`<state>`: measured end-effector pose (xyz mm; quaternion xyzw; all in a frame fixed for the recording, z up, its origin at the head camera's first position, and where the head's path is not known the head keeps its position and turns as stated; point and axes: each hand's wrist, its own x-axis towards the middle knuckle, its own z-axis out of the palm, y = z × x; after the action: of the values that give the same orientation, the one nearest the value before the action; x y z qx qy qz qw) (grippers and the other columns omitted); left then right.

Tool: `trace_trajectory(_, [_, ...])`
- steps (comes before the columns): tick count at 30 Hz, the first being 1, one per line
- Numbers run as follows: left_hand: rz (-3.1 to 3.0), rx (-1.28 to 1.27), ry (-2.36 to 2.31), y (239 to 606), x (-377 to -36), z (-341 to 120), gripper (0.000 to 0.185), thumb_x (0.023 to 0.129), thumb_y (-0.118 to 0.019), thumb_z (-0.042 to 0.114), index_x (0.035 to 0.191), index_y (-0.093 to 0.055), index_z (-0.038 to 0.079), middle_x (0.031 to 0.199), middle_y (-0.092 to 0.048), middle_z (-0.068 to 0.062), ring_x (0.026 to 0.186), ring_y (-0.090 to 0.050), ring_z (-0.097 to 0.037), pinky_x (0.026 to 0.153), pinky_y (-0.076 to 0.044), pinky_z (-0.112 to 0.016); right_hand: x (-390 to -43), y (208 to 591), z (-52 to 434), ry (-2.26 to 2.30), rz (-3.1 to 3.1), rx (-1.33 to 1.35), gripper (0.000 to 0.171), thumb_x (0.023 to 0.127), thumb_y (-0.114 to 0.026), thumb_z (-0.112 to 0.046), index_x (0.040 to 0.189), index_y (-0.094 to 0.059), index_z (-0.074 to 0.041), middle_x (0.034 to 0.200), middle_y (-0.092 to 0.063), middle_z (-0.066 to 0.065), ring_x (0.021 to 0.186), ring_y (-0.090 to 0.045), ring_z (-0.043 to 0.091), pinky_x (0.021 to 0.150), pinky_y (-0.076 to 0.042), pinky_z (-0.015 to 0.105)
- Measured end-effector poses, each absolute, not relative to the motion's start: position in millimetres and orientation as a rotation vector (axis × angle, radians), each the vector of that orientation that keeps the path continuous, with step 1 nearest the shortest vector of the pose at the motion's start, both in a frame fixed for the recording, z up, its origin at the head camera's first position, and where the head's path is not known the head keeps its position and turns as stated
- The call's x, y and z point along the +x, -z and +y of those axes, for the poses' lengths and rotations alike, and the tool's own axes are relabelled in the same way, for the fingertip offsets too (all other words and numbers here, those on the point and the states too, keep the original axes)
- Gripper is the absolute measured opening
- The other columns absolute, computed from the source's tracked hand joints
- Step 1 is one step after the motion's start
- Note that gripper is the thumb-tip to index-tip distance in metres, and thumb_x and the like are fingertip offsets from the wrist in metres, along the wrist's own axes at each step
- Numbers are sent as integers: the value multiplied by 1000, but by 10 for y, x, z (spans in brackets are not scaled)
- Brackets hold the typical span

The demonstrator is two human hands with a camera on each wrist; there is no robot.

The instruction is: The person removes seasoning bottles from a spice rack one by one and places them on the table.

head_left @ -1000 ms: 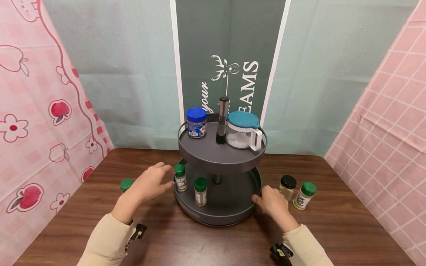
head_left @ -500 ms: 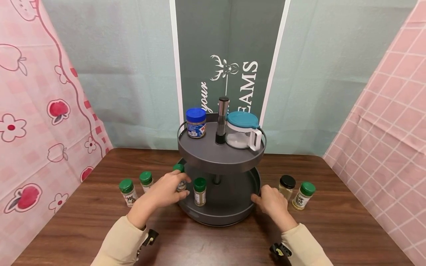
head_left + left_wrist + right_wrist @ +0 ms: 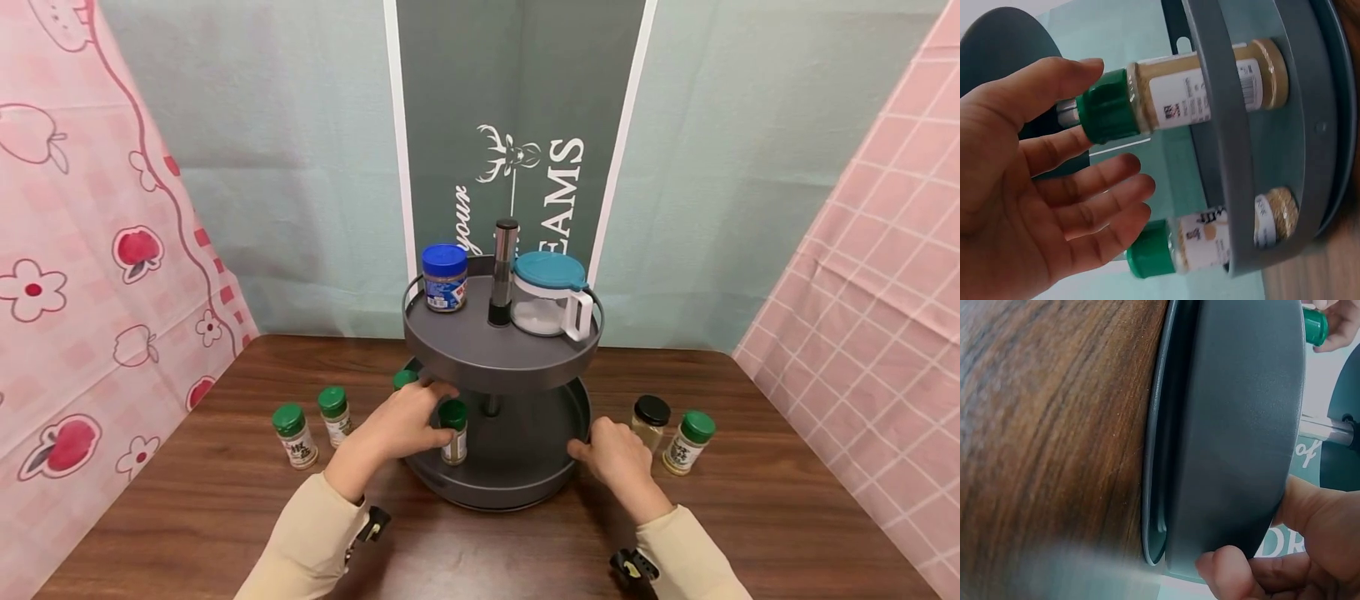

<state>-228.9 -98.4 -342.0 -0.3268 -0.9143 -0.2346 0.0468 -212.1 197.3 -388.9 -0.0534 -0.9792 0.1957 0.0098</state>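
Observation:
A two-tier dark grey lazy Susan [image 3: 495,485] stands on the wooden table. My left hand [image 3: 401,425] has its thumb and index finger at opposite sides of the green cap of the front spice jar [image 3: 1110,106], standing in the lower tier. The other fingers are loosely extended. Just behind, a second green-capped jar [image 3: 1207,236] is partly covered by that hand in the head view. My right hand [image 3: 617,458] grips the lower tier's right rim; its curled fingers show against the wall in the right wrist view.
The upper tier carries a blue-lidded jar [image 3: 445,279] and a teal-lidded clear pot [image 3: 551,293] around a metal post [image 3: 502,271]. Left on the table are two spice jars [image 3: 296,437]; a black-lidded jar [image 3: 649,421] and another green-capped jar [image 3: 686,446] stand right.
My left hand has moved right, past the rear green-capped jar to the front one in the lower tier. The right hand and the lazy Susan have stayed in place.

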Motion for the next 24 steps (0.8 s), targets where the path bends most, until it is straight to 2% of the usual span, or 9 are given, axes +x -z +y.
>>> trace_trajectory(5, [-2768,-1038,745,3470,-2323,-917,48,76,-74,15,118,-58,-1,115,-53,-16,89,-58,-22,76,-48,-38,-2126,3897,1978,-617,-3052,-164,40,77,-66,-28,52,-39,-13,53,-37,2,47,-39,19,42,-28,31])
trace_trajectory(12, [-2765,-1071,756,3572,-2341,-846,37,81,-68,11,115,-59,2,108,-55,-12,74,-54,-14,66,-46,-31,-2127,3913,1981,-627,-3052,-152,40,78,-64,-26,51,-38,-14,51,-34,1,45,-36,17,42,-26,30])
trace_trajectory(24, [-2759,-1098,789,3591,-2334,-812,26,78,-66,7,103,-59,6,94,-54,-5,64,-49,-12,60,-43,-29,-2127,3913,1984,-629,-3046,-157,37,76,-63,-26,51,-39,-14,52,-37,2,46,-40,19,42,-29,31])
